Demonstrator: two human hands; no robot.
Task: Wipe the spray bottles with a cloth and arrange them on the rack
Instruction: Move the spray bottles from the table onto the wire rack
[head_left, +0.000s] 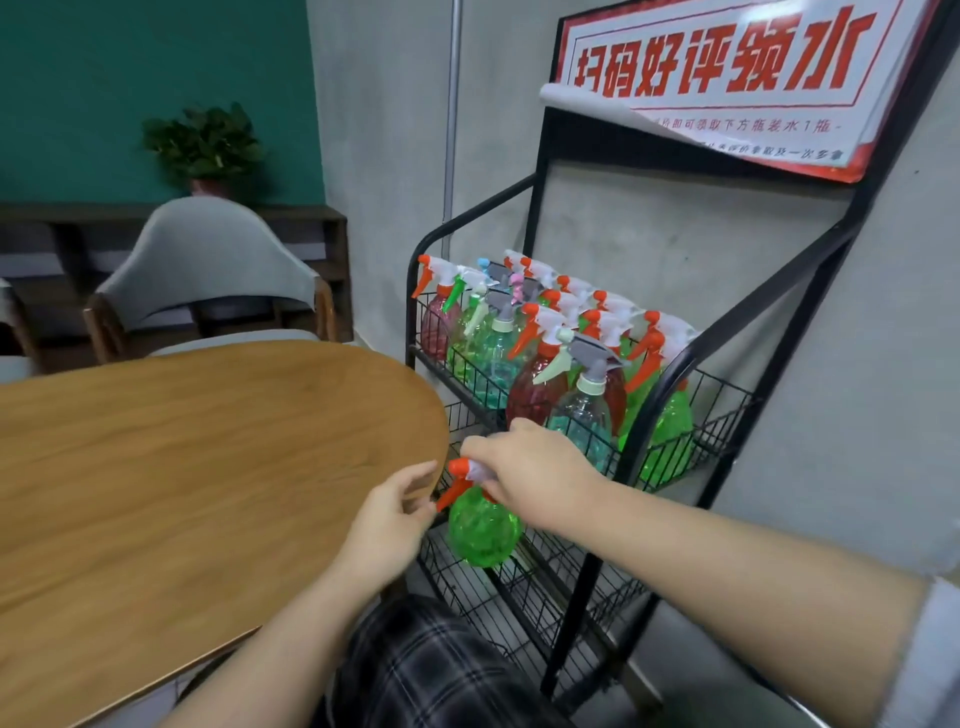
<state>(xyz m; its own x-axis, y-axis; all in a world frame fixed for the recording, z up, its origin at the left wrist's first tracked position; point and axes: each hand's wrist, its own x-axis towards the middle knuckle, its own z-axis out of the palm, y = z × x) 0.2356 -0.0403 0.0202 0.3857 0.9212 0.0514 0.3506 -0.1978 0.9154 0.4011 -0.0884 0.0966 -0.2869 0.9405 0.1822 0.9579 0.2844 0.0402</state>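
Green bottle (483, 530), 1, rt hand (530, 467).

Black wire rack (670, 374) at right, against grey wall: upper basket crowded with upright translucent plastic spray bottles (535, 358), red, green, clear-teal. Lower wire shelf (550, 571) beneath. Rounded wooden worktop (182, 467) left.

bottle (483, 530): green, orange trigger | rack (670, 384): black | skirt (441, 670): plaid
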